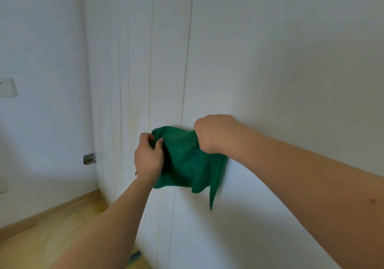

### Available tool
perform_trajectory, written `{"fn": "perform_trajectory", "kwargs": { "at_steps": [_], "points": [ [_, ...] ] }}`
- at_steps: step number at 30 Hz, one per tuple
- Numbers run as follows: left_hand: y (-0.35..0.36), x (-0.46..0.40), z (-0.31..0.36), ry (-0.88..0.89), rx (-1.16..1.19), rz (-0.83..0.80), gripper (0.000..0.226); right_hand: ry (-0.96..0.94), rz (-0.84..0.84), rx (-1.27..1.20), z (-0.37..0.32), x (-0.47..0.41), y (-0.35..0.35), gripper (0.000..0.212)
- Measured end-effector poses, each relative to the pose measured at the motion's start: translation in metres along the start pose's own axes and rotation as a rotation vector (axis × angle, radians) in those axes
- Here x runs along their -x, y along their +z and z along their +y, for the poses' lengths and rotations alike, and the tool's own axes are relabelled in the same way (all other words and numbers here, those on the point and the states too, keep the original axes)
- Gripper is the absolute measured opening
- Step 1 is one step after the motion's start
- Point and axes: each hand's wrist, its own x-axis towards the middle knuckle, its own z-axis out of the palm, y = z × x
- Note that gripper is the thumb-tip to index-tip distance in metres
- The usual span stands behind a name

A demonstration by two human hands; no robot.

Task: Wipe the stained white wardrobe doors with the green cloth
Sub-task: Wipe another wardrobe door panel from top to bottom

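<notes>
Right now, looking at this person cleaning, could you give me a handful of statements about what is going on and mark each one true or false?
1. Both hands hold the green cloth. True: the left hand pinches its upper left corner, and the right hand grips its upper right edge.
2. The cloth is red. False: it is green.
3. The cloth hangs in front of the white wardrobe doors. True.
4. The floor is dark tile. False: it is light wood.
5. The cloth lies on the floor. False: it is held up at the doors.
</notes>
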Motion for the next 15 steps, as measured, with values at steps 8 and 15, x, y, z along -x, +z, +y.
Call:
{"fn": "perform_trajectory", "kwargs": {
  "at_steps": [8, 15],
  "points": [
    [-0.064, -0.109, 0.234, 0.030, -0.127, -0.053, 0.014, -0.001, -0.029, -0.150, 0.077, -0.029, -0.252, 0.025],
    [-0.125, -0.201, 0.451, 0.129, -0.143, 0.001, 0.008, 0.027, 0.079, -0.130, 0.164, -0.042, -0.440, 0.022]
  ]
}}
